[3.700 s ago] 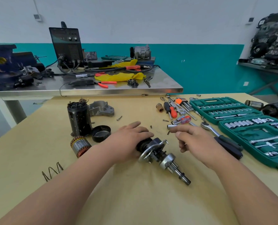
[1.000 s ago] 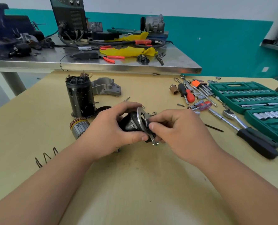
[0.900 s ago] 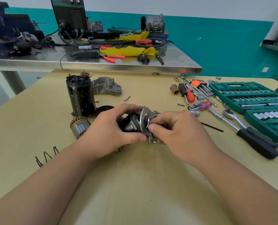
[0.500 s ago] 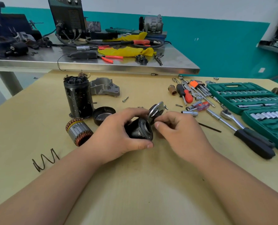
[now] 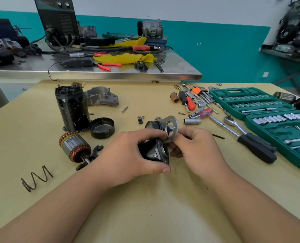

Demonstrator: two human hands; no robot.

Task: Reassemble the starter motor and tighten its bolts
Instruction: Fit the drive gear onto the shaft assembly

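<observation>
Just right of the frame's centre, the left hand (image 5: pixel 128 155) has its fingers and thumb curled round a black housing (image 5: pixel 153 152) of the starter motor, whose open mouth faces right. The right hand (image 5: pixel 198 151) pinches a round metal plate (image 5: pixel 173 128) between thumb and forefinger. It holds the plate tilted, just above the mouth of the housing. A second dark piece sits right behind the plate; whether the two are joined cannot be told.

Both hands are over a tan table (image 5: pixel 145 207). Left of centre stands a tall black cylinder (image 5: pixel 72 109), upright, with a grey cast bracket (image 5: pixel 102 98) beside it and a shallow black cap (image 5: pixel 102 128) in front. Below the cylinder lies a rotor with copper windings (image 5: pixel 74 146), and a loose spring (image 5: pixel 35 179) rests at lower left. A single bolt (image 5: pixel 124 109) lies above the hands.

At the right edge, a green socket case (image 5: pixel 251 102) lies open, with a ratchet (image 5: pixel 233 125) and a red-handled screwdriver (image 5: pixel 190 104) to its left. Any lettering on the case is too small to read.

Across the top, a steel table (image 5: pixel 180 67) carries a yellow cloth (image 5: pixel 124 57) and a black box with knobs (image 5: pixel 58 18); its markings are blurred.
</observation>
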